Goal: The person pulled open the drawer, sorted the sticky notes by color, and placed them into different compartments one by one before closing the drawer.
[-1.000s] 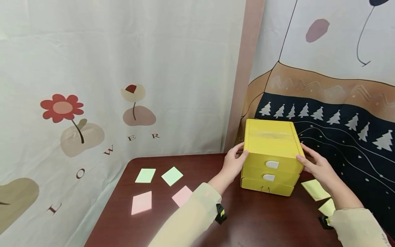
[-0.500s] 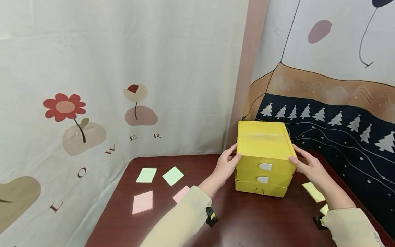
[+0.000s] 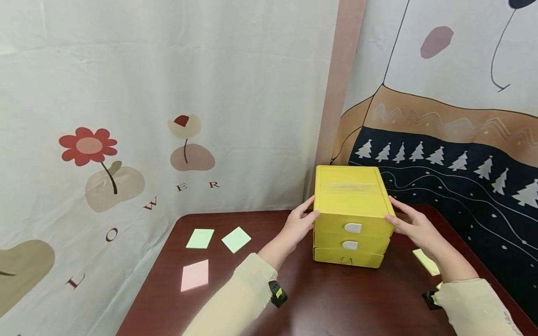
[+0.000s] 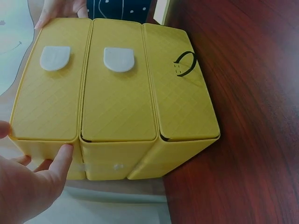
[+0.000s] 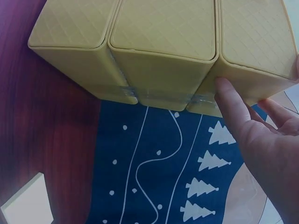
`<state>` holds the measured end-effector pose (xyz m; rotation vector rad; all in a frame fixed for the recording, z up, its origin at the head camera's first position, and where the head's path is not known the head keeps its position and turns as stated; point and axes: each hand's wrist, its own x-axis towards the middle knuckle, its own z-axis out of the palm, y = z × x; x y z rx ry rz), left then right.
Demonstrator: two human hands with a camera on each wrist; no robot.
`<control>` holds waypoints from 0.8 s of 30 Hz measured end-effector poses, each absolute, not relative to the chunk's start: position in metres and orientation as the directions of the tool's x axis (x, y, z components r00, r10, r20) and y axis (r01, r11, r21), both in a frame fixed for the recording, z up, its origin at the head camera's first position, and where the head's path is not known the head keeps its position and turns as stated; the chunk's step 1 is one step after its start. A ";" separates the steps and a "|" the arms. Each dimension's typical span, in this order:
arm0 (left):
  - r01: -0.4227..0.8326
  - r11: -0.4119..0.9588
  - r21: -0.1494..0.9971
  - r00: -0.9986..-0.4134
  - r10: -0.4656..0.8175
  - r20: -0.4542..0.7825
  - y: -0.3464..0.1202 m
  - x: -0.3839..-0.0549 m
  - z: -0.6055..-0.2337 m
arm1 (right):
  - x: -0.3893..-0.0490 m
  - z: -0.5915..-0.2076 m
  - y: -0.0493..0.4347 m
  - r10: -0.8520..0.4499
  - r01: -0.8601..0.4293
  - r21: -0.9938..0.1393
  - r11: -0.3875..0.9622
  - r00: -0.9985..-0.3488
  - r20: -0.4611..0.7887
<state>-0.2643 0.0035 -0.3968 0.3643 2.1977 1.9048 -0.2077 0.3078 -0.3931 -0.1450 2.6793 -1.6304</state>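
Note:
A yellow drawer box (image 3: 353,193) with three stacked tiers stands on the dark red table, its front turned toward me. White tabs (image 3: 352,227) mark the upper two drawers, while the lowest has a thin dark cord loop (image 4: 189,64). My left hand (image 3: 293,227) presses the box's left side near the top, thumb at the front corner. On the opposite side my right hand (image 3: 420,229) rests with its thumb against the wall and its other fingers spread farther back. Clear tape (image 5: 201,99) runs across that side. Neither hand touches the drawer tabs.
Two pale green paper squares (image 3: 200,238) and a pink one (image 3: 195,275) lie on the table (image 3: 328,298) at the left. Yellow paper (image 3: 426,262) lies beyond the right forearm, partly covered by the sleeve. Printed curtains (image 3: 252,107) hang close behind the table.
The box has shifted to the left across the table between both hands, which moved with it. A second pink square at the left is now hidden behind my left sleeve.

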 end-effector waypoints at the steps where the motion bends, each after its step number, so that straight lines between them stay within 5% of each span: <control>1: 0.046 0.135 0.990 -0.947 0.321 0.000 0.002 -0.264 -0.397 | -0.208 -0.393 0.307 -0.084 -0.078 -0.886 0.457 -0.996 0.044; 24: 0.064 0.160 0.985 -0.960 0.281 0.017 -0.034 -0.256 -0.397 | -0.222 -0.397 0.275 -0.127 -0.107 -0.883 0.457 -0.990 0.055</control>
